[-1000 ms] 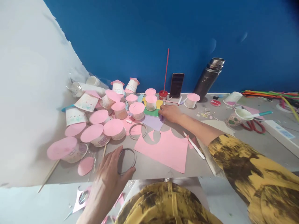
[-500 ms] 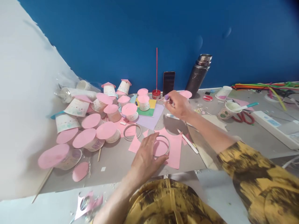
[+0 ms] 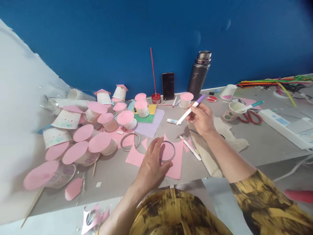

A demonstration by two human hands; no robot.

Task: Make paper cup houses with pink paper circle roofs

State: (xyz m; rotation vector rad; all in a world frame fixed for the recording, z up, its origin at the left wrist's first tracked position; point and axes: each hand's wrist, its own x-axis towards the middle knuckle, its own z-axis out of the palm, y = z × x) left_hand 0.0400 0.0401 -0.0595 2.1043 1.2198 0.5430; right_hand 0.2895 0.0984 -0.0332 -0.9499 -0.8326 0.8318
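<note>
My right hand (image 3: 202, 120) is closed on a white felt-tip marker (image 3: 187, 114) with a purple end. It is raised above the table, its white end slanting down to the left. My left hand (image 3: 153, 161) curves around the left side of a grey ring (image 3: 174, 151), index finger at its top and thumb at its bottom edge. The ring lies flat on a sheet of pink paper (image 3: 176, 168) with curved cut-outs along its edges. A second grey ring (image 3: 122, 143) lies to the left. Another white marker (image 3: 193, 150) rests right of the pink sheet.
Paper cups with pink discs (image 3: 99, 143) crowd the left side. At the back stand a red-based stick (image 3: 156, 98), a phone (image 3: 168, 85) and a dark flask (image 3: 198, 76). Red-handled scissors (image 3: 254, 117), a patterned cup (image 3: 230, 112) and a white power strip (image 3: 283, 130) are on the right.
My right hand has come back from the rear of the table toward me and to the right, now lifting the purple-ended marker. My left hand stays at the ring. The view has shifted slightly.
</note>
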